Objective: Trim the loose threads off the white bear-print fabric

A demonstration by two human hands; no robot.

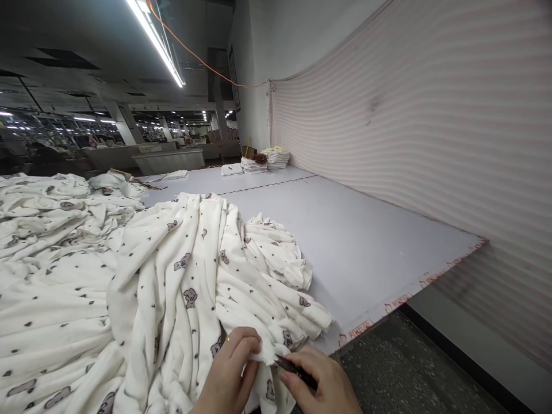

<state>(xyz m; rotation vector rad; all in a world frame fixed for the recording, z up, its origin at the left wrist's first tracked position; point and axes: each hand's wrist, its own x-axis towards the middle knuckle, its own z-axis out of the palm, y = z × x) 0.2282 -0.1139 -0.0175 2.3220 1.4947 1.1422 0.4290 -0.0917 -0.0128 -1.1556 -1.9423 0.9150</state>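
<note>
White plush fabric (202,253) printed with grey bears and small dark marks lies in loose folds in front of me. My left hand (235,368) pinches an edge of this fabric between thumb and fingers, close to the table's near edge. In my right hand (321,379) are dark thread snips (297,370), their pointed tip touching or nearly touching the pinched edge. Whether the blades are apart cannot be made out. A ring shows on a finger of my left hand. The fabric hides part of the left fingertips.
More of the same fabric (56,230) is heaped at the left. Folded stacks (259,163) stand at the table's far end. The grey table (357,247) ends at a taped edge on the right, beside a striped cloth (409,132) hung along the wall. Speckled floor (388,362) shows below.
</note>
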